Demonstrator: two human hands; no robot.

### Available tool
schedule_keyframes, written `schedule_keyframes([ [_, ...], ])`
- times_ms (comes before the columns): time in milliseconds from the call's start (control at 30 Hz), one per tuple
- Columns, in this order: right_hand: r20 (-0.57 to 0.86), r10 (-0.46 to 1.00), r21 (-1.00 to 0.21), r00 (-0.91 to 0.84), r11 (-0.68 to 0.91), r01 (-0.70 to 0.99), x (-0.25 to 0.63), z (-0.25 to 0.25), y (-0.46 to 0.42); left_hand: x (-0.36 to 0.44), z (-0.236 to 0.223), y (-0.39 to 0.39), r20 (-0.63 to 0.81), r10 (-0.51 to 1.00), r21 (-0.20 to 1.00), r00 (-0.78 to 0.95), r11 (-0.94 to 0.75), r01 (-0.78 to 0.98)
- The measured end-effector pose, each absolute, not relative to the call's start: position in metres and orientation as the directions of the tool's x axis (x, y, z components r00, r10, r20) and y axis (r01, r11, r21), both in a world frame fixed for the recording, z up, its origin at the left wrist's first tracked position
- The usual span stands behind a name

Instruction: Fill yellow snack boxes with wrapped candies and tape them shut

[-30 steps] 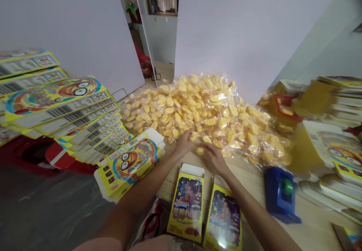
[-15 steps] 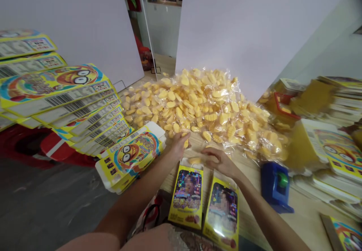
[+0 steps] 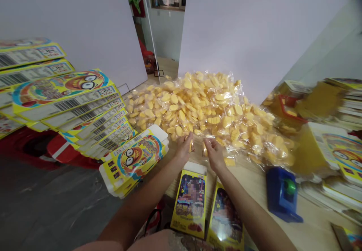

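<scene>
The left hand [image 3: 183, 150] has its fingers closed on a yellow wrapped piece [image 3: 191, 145], near the front edge of a broad pile of clear-wrapped yellow pieces [image 3: 192, 105]. Just beside it, the right hand [image 3: 215, 154] pinches a small clear packet [image 3: 204, 149] between its fingers. Below the hands, two yellow boxes lie side by side: the left box [image 3: 189, 202] with its white end flap out, the right box [image 3: 226, 213] partly covered by the right forearm. A fanned stack of yellow cartons [image 3: 135, 154] stands at left; a blue tape dispenser [image 3: 283, 194] sits on the wooden surface [image 3: 253, 181] at right.
</scene>
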State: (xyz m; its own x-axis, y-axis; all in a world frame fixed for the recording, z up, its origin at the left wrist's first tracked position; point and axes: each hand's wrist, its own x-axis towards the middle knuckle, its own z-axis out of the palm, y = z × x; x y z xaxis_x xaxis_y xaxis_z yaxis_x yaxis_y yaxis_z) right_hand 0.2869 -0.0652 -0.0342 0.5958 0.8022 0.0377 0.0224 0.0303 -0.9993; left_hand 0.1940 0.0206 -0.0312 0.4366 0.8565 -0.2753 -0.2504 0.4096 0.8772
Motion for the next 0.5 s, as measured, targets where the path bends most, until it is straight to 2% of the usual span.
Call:
schedule_keyframes([
  [133, 0.061, 0.755, -0.998, 0.653, 0.045, 0.041, 0.270, -0.027, -0.057, 0.204, -0.028, 0.005, -0.241, 0.853, 0.886, 0.463, 0.388, -0.255],
  [233, 0.059, 0.682, -0.995, 0.728, -0.021, 0.101, 0.276, -0.029, -0.063, 0.194, -0.029, 0.009, -0.262, 0.820, 0.874, 0.508, 0.425, -0.236],
  [333, 0.035, 0.691, -0.990, 0.722, -0.075, 0.120, 0.289, -0.037, -0.075, 0.177, -0.034, 0.020, -0.290, 0.782, 0.857, 0.551, 0.469, -0.215],
  [500, 0.109, 0.693, -0.984, 0.712, -0.027, 0.177, 0.288, -0.055, -0.089, 0.155, -0.051, 0.021, -0.284, 0.781, 0.876, 0.557, 0.448, -0.182],
])
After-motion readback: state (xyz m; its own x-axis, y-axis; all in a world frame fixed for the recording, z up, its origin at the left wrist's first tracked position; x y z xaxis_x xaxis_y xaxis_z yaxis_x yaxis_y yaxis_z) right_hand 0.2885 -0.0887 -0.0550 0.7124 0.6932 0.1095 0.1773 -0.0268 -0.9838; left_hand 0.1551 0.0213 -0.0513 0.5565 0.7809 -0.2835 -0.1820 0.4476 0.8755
